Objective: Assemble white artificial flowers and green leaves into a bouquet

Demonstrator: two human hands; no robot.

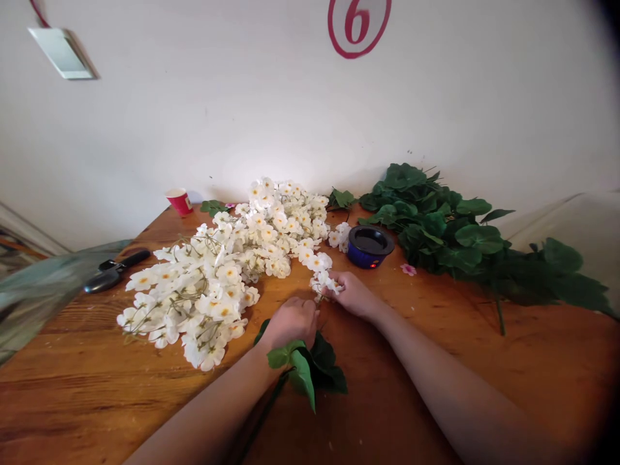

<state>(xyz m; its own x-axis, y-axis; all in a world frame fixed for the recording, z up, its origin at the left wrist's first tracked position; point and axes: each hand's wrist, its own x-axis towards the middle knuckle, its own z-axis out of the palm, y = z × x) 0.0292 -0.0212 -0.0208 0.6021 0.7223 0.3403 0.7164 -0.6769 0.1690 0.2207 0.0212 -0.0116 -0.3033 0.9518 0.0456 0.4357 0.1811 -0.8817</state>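
Observation:
My left hand (294,321) is closed around the stem of an artificial leafy branch, whose green leaves (303,371) hang below the wrist toward me. Just right of it, my right hand (352,294) pinches a small cluster of white artificial flowers (324,283) at the upper end of the branch. The fingertips of both hands are close together, and the stem between them is partly hidden. A large heap of white flowers (261,236) with yellow centres lies beyond and to the left of my hands.
A blue pot (363,257) with dark contents and a red light stands past my right hand. Green leaf branches (450,226) are piled at the right. Black-handled pliers or cutters (113,271) lie at the left. A red paper cup (180,203) stands near the wall, and a pink flower (408,269) lies by the pot.

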